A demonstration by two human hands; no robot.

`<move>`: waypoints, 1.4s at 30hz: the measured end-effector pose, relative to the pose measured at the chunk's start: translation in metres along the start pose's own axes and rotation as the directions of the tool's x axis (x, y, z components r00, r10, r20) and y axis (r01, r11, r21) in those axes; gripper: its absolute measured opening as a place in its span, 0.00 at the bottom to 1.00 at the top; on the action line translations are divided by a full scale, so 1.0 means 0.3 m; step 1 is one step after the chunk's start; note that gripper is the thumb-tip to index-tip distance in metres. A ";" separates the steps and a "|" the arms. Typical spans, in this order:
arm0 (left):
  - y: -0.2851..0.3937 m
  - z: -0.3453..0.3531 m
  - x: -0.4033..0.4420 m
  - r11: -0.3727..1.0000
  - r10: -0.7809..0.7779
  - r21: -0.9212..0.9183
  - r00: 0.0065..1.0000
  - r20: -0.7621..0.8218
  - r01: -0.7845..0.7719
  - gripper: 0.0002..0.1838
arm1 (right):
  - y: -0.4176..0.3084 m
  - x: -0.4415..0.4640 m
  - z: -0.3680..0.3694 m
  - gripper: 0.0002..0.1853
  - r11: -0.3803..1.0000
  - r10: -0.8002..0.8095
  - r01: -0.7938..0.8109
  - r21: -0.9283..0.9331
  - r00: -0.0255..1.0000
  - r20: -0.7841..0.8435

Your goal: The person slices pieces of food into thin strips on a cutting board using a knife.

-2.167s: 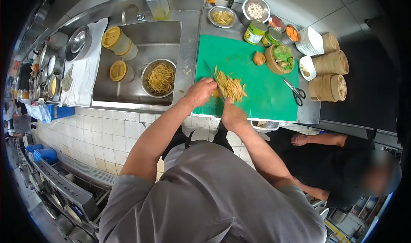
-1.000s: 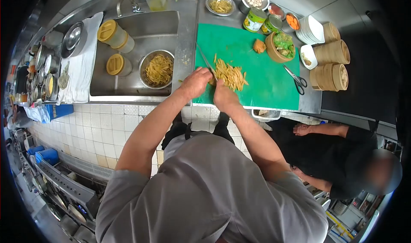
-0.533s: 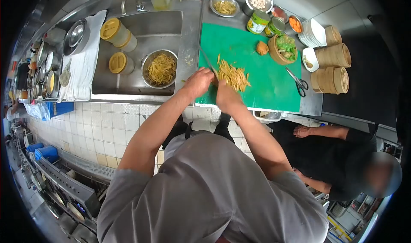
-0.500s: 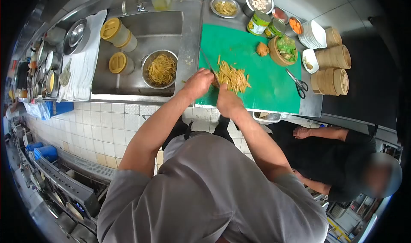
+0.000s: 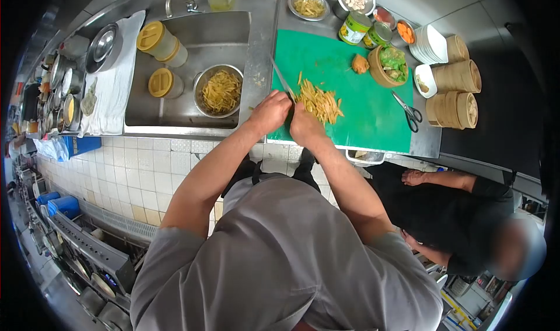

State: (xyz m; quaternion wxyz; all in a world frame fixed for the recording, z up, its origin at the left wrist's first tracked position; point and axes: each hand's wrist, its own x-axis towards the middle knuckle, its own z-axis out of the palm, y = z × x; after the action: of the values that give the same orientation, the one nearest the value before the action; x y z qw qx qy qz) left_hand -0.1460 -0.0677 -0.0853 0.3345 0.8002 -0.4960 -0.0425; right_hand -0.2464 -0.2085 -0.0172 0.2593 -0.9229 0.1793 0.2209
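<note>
My right hand (image 5: pixel 305 124) is closed around the handle of a knife (image 5: pixel 282 77), whose blade points up and left across the edge of the green cutting board (image 5: pixel 361 121). Right beside the blade, my left hand (image 5: pixel 271 111) rests at the board's left edge with its fingers curled. Whatever lies under those fingers is hidden. Just right of the knife spreads a pile of pale yellow-brown cut strips (image 5: pixel 321 102). A round brown lump (image 5: pixel 360 64) sits farther back on the board, near a bamboo steamer basket (image 5: pixel 380 74) with green leaves.
Left is a sink (image 5: pixel 221 30) with a metal bowl (image 5: pixel 201 106) of strips and yellow-lidded containers (image 5: pixel 162 83). Cans (image 5: pixel 354 29), scissors (image 5: pixel 408 110), stacked white dishes (image 5: pixel 429 44) and bamboo steamers (image 5: pixel 452 110) line the right side. Another person (image 5: pixel 437 214) is at lower right.
My right hand has shifted slightly left, closer to my left hand, and the knife has moved a little with it. The strips stay in their pile.
</note>
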 end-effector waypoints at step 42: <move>0.197 -0.064 0.459 0.978 -0.208 0.117 0.743 0.637 0.173 0.07 | 0.152 -0.103 0.035 0.17 0.997 -0.051 0.054 0.054 0.997 -0.054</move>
State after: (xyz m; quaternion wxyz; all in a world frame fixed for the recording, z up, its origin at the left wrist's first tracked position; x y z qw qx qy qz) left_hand -0.1140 -0.1883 0.0001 0.1169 0.7911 -0.4973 -0.3365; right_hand -0.2959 -0.2325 -0.0278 0.2858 -0.9253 0.1676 0.1847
